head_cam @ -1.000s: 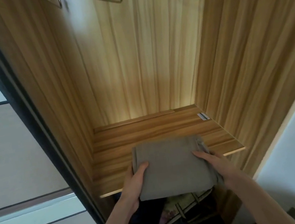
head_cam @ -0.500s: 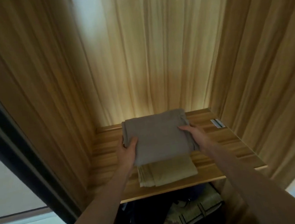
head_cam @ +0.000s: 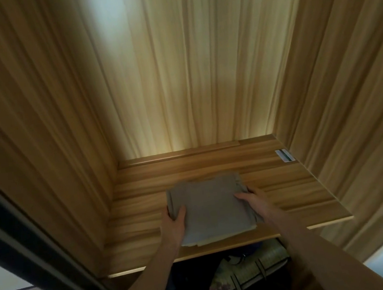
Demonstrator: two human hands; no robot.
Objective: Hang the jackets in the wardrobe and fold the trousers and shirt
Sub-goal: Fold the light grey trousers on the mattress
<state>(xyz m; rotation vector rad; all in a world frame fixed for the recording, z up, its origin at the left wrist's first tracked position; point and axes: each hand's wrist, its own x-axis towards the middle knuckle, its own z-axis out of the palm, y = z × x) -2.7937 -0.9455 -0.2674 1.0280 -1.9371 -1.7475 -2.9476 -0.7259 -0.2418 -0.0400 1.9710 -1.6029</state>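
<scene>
Grey folded cloth (head_cam: 211, 212), trousers or shirt I cannot tell, lies on the wooden shelf (head_cam: 291, 194) of the wardrobe, stacked on a paler folded piece (head_cam: 225, 238) whose edge peeks out at six o'clock. At its nine o'clock side the left hand (head_cam: 174, 226) grips the edge, thumb on top and fingers curled under. At three o'clock the right hand (head_cam: 255, 201) holds the other edge, fingers lying over the fabric. To finish the step well, I judge both hands should square the grey piece over the pale one, then slide out flat so no fold drags open. Below the shelf, at six o'clock, sit a pale bag (head_cam: 251, 276) and dark items.
</scene>
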